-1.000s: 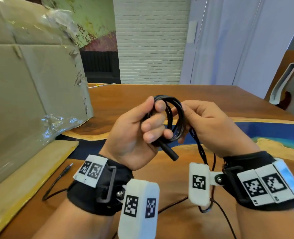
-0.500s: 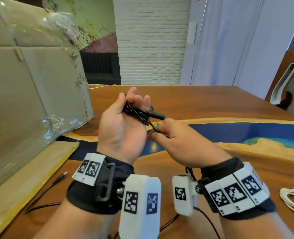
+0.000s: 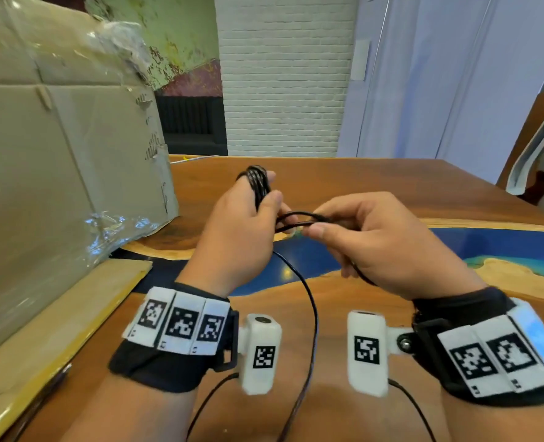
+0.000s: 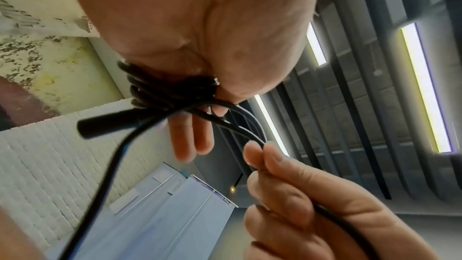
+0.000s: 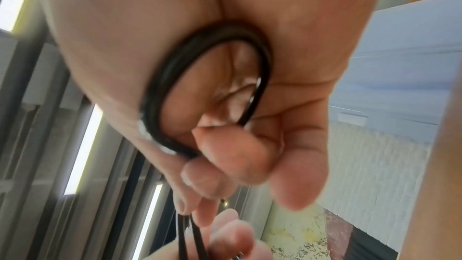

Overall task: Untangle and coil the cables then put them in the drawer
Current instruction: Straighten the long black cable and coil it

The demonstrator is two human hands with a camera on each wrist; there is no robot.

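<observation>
A black cable point(image 3: 258, 183) is wound in several turns around the fingers of my left hand point(image 3: 248, 218), which grips the coil point(image 4: 160, 86) above the table. Its black plug end point(image 4: 105, 126) sticks out beside the coil. My right hand point(image 3: 360, 237) pinches a loop of the same cable point(image 3: 299, 218) close to the left hand; the loop point(image 5: 207, 90) curves through its palm. The loose length point(image 3: 312, 314) hangs down between my wrists toward the table. No drawer is in view.
A large cardboard box point(image 3: 57, 154) wrapped in plastic stands at the left, on a flat cardboard sheet point(image 3: 57, 330). The wooden table point(image 3: 360, 180) with a blue resin strip point(image 3: 487, 247) stretches ahead. A chair point(image 3: 532, 154) stands at the far right.
My left hand turned over so its back faces the camera, with the coil now around its fingers. My right hand moved right and drew a loop of cable out from the coil.
</observation>
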